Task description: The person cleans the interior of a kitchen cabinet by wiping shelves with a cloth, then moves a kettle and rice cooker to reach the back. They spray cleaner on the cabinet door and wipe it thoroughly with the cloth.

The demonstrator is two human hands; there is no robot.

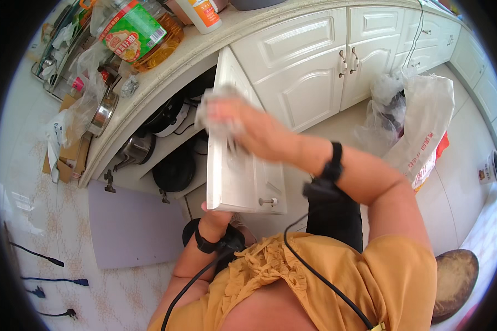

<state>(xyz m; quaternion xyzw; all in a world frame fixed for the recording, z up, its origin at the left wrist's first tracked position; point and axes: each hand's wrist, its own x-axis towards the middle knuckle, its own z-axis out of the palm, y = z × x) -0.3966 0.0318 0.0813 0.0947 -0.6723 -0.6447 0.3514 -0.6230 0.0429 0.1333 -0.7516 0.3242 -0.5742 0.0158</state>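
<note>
A white cabinet door [236,173] stands swung out from the counter, its long edge facing up. My right hand [248,124] grips a greyish crumpled cloth [219,109] and presses it on the door near its upper part. At the lower end of the door, my left hand [216,217] holds the edge from beneath; most of its fingers are hidden behind the panel. Beside the door, a metal kettle [136,148], a black lidded pot [174,169] and a white and black cooker [172,118] sit on the shelves of the cabinet.
An oil bottle [138,37] and a white bottle [201,14] stand on the counter. A lilac-backed door [132,227] hangs at the left. Plastic bags [422,124] lie on the floor at right, near a round woven stool [455,281]. Dark cables cross my shirt.
</note>
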